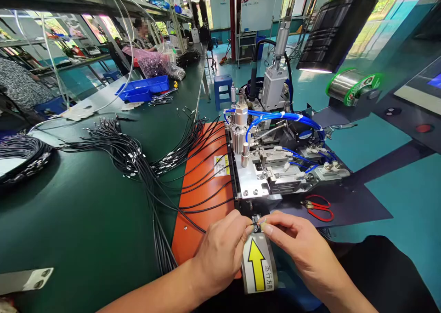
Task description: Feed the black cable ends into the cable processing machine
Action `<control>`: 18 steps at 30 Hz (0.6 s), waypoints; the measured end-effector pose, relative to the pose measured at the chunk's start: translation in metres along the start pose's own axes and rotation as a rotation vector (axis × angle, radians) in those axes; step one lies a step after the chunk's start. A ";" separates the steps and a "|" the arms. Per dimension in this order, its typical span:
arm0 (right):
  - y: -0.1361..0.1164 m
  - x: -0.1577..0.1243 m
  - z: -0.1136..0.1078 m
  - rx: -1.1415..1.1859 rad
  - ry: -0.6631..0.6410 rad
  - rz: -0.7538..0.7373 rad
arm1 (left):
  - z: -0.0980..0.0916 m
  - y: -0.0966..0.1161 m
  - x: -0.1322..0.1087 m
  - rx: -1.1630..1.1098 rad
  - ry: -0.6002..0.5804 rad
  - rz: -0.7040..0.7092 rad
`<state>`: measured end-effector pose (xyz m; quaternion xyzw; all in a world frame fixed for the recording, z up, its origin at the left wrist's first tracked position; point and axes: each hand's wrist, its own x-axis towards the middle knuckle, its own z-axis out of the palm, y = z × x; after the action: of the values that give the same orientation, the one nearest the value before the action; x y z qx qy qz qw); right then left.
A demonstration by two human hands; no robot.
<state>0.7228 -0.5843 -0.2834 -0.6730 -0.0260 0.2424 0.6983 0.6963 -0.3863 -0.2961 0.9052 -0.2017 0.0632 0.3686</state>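
My left hand is closed in a pinch on a black cable, whose end sits at a small dark clamp fixture. On the fixture's other side, my right hand pinches with thumb and forefinger. Something tiny and pale shows at those fingertips, too small to name. Just below both hands is a metal plate bearing a yellow arrow label. Several more black cables run over the orange panel into the edge of the machine.
Bundled black cables lie on the green table, with a coiled bundle at left. Red-handled cutters rest right of the machine. Farther off are a blue bin, a solder wire spool and a seated person.
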 end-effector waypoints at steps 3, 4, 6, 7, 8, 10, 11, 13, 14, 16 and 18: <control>-0.001 -0.001 0.000 -0.044 0.020 -0.017 | 0.000 0.001 0.000 0.013 0.000 -0.001; -0.001 -0.001 0.000 -0.053 0.027 -0.020 | 0.000 0.001 0.000 0.015 -0.001 -0.001; -0.002 -0.001 0.001 -0.062 0.046 -0.021 | -0.001 0.001 0.000 0.015 -0.002 -0.003; -0.002 0.000 0.002 -0.063 0.053 -0.020 | -0.001 0.002 0.000 0.014 -0.002 -0.005; -0.002 0.000 0.003 -0.063 0.061 -0.022 | -0.001 0.002 0.000 0.011 -0.001 -0.007; -0.002 0.001 0.006 -0.060 0.075 -0.038 | -0.001 0.002 0.000 -0.001 0.000 -0.017; -0.001 0.001 0.007 -0.058 0.081 -0.051 | -0.001 0.002 0.000 -0.007 0.001 -0.022; 0.002 0.002 0.011 -0.050 0.102 -0.083 | -0.001 0.003 0.000 -0.015 0.002 -0.029; 0.004 0.002 0.013 -0.046 0.117 -0.101 | -0.001 0.003 0.000 -0.016 0.001 -0.029; 0.009 0.002 0.017 -0.051 0.159 -0.141 | -0.002 0.005 0.000 -0.016 -0.002 -0.018; 0.013 0.000 0.020 -0.081 0.213 -0.179 | -0.004 0.007 0.000 -0.018 -0.002 -0.002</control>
<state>0.7117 -0.5655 -0.2937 -0.7175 -0.0215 0.1051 0.6882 0.6938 -0.3882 -0.2893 0.9021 -0.2017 0.0602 0.3767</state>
